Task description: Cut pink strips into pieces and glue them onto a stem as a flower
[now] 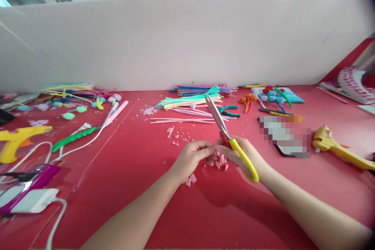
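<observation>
Above the table (131, 152), the right hand (243, 152) is holding yellow-handled scissors (233, 143), probably light and stiff, best taken by the handles. The left hand (191, 158) is curling beside pink clippings (220, 161); whether it is pinching anything, I cannot tell.

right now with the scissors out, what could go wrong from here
The scissors sit in the right hand close to the left hand, so a slip might nick a finger. Loose pink scraps lie under and around the hands; a careless sweep could scatter them. The white cord loops over the table's left side, so the left arm could snag it if it swung that way.
</observation>
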`<state>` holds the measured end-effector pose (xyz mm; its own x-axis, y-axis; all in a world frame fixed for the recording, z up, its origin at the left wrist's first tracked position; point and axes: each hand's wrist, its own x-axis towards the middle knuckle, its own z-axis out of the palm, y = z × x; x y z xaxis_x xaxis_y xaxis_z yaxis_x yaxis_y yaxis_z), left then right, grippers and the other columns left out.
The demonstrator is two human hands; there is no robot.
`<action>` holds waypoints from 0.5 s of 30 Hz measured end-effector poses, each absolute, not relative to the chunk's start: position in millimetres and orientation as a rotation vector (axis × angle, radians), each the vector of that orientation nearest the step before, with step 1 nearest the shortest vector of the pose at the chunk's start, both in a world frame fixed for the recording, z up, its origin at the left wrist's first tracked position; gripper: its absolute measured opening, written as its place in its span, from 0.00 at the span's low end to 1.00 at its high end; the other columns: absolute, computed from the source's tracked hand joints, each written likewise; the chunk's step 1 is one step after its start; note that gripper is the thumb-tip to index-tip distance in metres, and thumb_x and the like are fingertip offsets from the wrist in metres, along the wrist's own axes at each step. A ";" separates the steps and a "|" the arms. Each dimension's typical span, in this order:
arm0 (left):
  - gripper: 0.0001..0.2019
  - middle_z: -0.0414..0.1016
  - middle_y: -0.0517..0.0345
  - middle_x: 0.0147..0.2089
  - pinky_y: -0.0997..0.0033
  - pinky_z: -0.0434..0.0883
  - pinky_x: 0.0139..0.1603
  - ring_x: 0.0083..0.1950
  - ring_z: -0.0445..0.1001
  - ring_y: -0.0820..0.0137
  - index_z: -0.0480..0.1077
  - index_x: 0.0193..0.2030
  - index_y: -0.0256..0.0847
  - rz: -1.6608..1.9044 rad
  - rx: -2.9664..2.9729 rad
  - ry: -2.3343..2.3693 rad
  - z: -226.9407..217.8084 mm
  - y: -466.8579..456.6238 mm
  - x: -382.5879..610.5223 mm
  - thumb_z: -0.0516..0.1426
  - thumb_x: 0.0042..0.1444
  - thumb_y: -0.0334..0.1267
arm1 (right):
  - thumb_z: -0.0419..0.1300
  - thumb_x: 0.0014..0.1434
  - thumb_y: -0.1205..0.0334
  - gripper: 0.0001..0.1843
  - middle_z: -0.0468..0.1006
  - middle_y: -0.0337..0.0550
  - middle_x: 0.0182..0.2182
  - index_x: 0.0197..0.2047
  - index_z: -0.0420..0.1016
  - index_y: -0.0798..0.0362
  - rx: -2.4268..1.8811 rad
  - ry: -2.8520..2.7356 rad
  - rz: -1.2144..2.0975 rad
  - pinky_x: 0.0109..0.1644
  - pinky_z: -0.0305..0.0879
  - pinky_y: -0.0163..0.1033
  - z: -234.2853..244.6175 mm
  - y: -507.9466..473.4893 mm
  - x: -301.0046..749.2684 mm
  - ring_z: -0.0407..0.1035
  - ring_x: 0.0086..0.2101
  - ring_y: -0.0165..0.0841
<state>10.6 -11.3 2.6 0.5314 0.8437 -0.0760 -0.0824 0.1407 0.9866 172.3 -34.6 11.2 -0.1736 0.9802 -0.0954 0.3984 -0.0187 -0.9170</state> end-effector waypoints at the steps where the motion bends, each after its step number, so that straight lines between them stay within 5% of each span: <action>1: 0.10 0.71 0.55 0.26 0.71 0.65 0.33 0.27 0.68 0.72 0.71 0.26 0.36 0.729 1.309 0.758 3.0 -12.9 11.1 0.53 0.51 0.38 | 0.49 0.52 0.58 0.09 0.67 0.34 0.16 0.26 0.63 0.53 -1.430 -1.612 1.228 0.20 0.55 0.29 13.8 -35.9 171.0 0.61 0.17 0.25; 6: 0.10 0.69 0.57 0.24 0.71 0.64 0.33 0.27 0.67 0.71 0.70 0.28 0.38 0.719 1.550 0.894 2.9 -9.3 6.7 0.52 0.52 0.41 | 0.50 0.51 0.60 0.09 0.62 0.31 0.12 0.23 0.62 0.53 -1.598 -1.647 1.044 0.19 0.51 0.28 21.4 -32.5 179.9 0.56 0.14 0.23; 12: 0.14 0.69 0.56 0.28 0.71 0.62 0.37 0.32 0.67 0.69 0.68 0.19 0.39 0.871 1.916 1.095 2.5 7.6 -7.6 0.51 0.52 0.40 | 0.51 0.50 0.53 0.14 0.67 0.38 0.15 0.22 0.66 0.54 -1.913 -2.083 0.663 0.20 0.46 0.30 5.8 -14.5 197.7 0.58 0.17 0.26; 15: 0.04 0.70 0.58 0.31 0.73 0.62 0.33 0.30 0.66 0.71 0.69 0.27 0.40 0.822 1.941 1.194 0.0 13.8 -13.9 0.54 0.47 0.34 | 0.49 0.52 0.54 0.14 0.70 0.41 0.18 0.23 0.67 0.54 -2.022 -2.094 0.481 0.21 0.45 0.31 -0.9 -9.9 197.8 0.59 0.18 0.27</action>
